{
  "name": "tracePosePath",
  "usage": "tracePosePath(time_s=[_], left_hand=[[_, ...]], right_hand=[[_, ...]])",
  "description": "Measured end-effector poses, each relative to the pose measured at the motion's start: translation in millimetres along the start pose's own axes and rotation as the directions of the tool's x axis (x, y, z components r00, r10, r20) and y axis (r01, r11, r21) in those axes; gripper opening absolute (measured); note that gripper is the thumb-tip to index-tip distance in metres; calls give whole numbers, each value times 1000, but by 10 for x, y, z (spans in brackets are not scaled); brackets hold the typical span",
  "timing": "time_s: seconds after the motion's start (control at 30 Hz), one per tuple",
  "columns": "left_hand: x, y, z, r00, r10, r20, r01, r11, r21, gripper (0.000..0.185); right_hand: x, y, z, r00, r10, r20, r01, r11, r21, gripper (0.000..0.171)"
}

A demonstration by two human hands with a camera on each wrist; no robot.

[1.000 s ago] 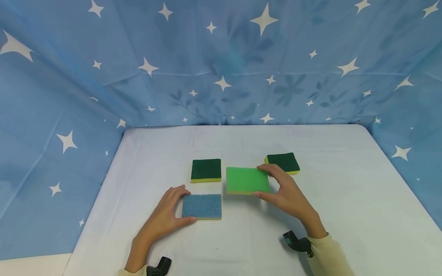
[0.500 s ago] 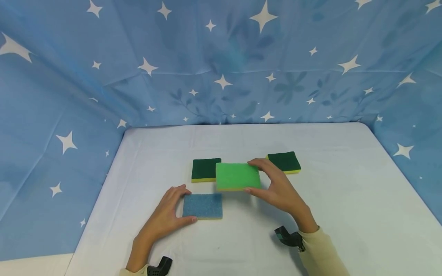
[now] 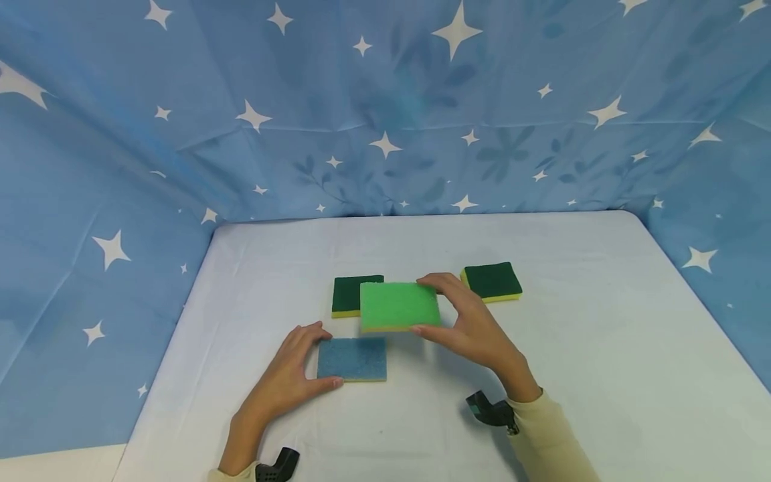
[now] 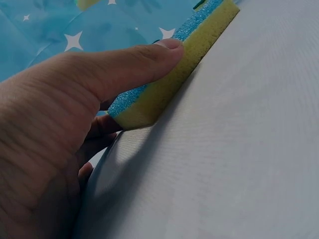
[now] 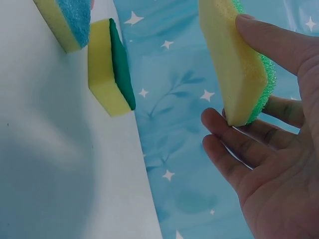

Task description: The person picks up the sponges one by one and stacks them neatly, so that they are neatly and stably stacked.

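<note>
My right hand (image 3: 466, 321) pinches a bright green sponge (image 3: 399, 306) by its right end, thumb on the near long edge and fingers at the far one. In the right wrist view this sponge (image 5: 237, 64) shows its yellow foam side and hangs clear of the table. My left hand (image 3: 289, 371) grips the left end of a blue sponge (image 3: 355, 359) lying flat on the table. The left wrist view shows the thumb (image 4: 149, 59) against that sponge's yellow foam edge (image 4: 174, 84). Behind the raised sponge, a dark green sponge (image 3: 346, 294) is partly covered by it in the head view.
Another dark green sponge (image 3: 492, 281) lies at the back right, beyond my right hand. A white cloth covers the table (image 3: 602, 321). Blue star-patterned curtain (image 3: 385, 100) stands along the back and both sides.
My right hand has carried the bright green sponge left, from beside the left dark green sponge to overlapping it in view. The left hand and blue sponge have stayed put.
</note>
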State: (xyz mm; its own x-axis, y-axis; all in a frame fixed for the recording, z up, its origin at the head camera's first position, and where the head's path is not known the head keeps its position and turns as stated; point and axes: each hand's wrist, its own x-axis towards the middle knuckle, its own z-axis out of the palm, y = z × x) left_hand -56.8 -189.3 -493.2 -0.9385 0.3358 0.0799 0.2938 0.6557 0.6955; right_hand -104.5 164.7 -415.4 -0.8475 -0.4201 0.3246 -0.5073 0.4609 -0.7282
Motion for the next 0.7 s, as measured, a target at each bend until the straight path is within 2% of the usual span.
tracePosePath(time_s=[0.7], left_hand=[[-2, 17, 0, 1000, -12, -4, 12, 1000, -7, 73]], right_hand=[[69, -127, 213, 997, -61, 48, 58, 997, 50, 68]])
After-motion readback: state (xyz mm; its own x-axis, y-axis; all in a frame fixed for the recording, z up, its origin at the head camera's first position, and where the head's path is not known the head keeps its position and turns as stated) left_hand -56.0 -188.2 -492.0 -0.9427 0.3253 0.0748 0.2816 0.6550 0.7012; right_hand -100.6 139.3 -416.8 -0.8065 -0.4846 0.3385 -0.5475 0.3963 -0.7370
